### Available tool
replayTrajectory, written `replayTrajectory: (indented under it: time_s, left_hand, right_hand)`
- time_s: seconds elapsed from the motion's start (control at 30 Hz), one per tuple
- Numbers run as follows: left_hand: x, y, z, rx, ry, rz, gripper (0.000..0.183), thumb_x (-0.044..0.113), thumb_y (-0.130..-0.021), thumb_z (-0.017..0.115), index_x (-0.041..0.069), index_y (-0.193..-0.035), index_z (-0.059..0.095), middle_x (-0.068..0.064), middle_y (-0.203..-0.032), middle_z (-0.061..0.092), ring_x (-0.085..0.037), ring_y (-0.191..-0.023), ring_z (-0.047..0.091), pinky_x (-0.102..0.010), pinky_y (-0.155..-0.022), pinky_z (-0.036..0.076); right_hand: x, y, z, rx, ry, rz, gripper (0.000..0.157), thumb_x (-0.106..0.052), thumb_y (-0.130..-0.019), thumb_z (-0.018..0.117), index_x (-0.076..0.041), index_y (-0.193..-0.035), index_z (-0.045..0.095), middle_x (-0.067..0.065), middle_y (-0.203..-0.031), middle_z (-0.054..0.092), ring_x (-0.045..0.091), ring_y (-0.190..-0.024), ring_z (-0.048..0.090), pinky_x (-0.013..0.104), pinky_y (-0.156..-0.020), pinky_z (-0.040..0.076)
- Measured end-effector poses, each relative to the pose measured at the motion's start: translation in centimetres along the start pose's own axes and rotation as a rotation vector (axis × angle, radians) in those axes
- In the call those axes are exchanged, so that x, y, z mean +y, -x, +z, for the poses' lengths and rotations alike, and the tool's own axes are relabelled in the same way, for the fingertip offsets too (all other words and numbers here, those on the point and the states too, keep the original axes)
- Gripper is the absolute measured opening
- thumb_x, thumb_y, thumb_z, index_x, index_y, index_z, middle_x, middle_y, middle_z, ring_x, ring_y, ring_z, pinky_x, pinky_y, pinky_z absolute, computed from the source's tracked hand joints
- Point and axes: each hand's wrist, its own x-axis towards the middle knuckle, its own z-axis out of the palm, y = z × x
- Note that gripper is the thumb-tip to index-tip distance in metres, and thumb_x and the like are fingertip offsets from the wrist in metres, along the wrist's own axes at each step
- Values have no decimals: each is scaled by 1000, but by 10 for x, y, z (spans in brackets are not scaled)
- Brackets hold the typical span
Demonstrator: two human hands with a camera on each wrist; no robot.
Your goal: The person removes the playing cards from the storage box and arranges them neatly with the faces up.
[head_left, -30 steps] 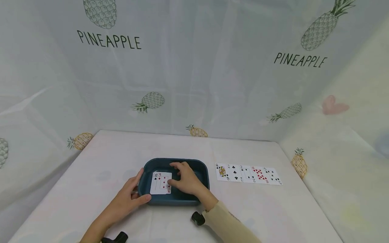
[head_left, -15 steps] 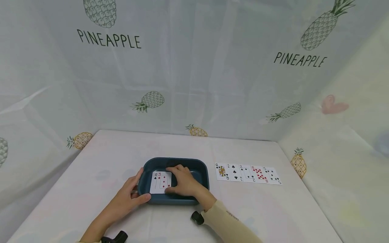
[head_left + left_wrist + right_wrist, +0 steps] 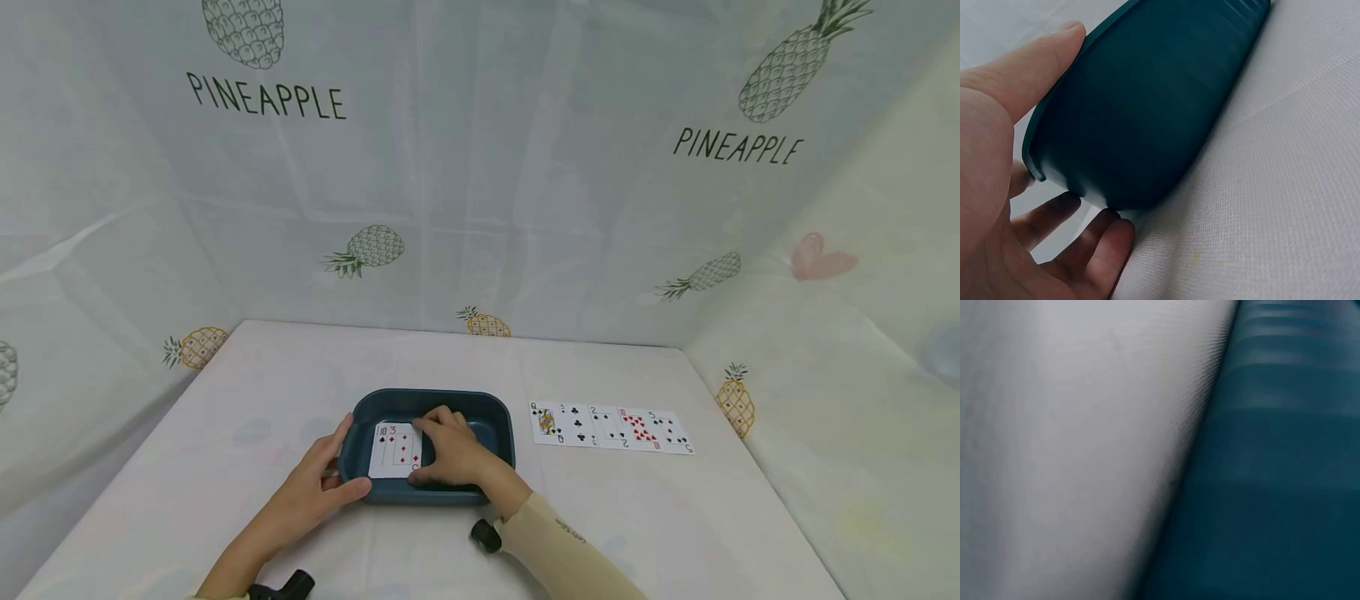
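A dark blue tray (image 3: 420, 494) stands on the white-covered table. At its left end my left hand (image 3: 318, 483) grips the tray, the thumb on the near rim; in the left wrist view the other fingers touch the outside wall (image 3: 1129, 112). Inside the tray lie overlapping playing cards (image 3: 390, 454), face up, a black 10 and a 3 of diamonds showing. My right hand (image 3: 457, 457) reaches into the tray and holds these cards by their right side, thumb at the near corner and a finger at the far corner. In the right wrist view only tray wall (image 3: 1272, 506) and cloth appear.
To the right of the tray, several face-up playing cards (image 3: 607, 427) lie overlapped in a row, a queen at the left end. White pineapple-print cloth (image 3: 465, 167) hangs around the table's back and sides. A black wrist device (image 3: 486, 536) sits by the right sleeve.
The right thumb has slid from the cards' face down to their near right corner, and a finger has come down to the far corner. The left hand and tray have stayed put.
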Motion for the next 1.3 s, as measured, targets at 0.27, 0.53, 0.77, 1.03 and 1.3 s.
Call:
replayTrajectory:
  time_s: [0.27,0.53,0.77,1.03,1.3]
  left_hand:
    - [-2,0,1,8,0,3,94,43,-86,73,34,-157,13,-12,-142,36,-26,-120,52,-27,-92,51]
    - [-3,0,-1,-1,37,23,90,39,-88,73,37,-156,14,-11,-138,38,-25,-119,52,-17,-86,49]
    - [-2,-1,0,1,11,9,92,41,-87,73,37,-157,13,-11,-142,36,-25,-119,52,-18,-88,49]
    - [-1,-1,0,2,11,7,93,41,-87,73,35,-157,12,-12,-141,36,-25,-118,52,-20,-89,50]
    - [-1,-1,0,6,2,13,93,42,-87,73,34,-157,13,-11,-141,37,-24,-118,53,-16,-88,48]
  right_hand:
    - [-1,0,0,6,-5,8,83,-44,-72,85,-12,-141,51,4,-136,43,21,-117,41,42,-98,41]
    - [-1,-1,-2,-5,23,-44,85,-42,-74,84,-15,-145,46,0,-140,46,20,-116,42,44,-96,42]
    - [-2,1,-5,-18,7,-41,81,-39,-76,84,-17,-145,47,1,-137,46,20,-115,42,42,-96,42]
    - [-4,3,-7,-19,-28,-9,81,-36,-75,85,-15,-145,49,4,-127,43,17,-108,40,34,-91,40]
    - [-4,2,-6,1,-49,-14,80,-35,-72,87,-15,-141,52,2,-122,42,17,-108,40,34,-91,40]
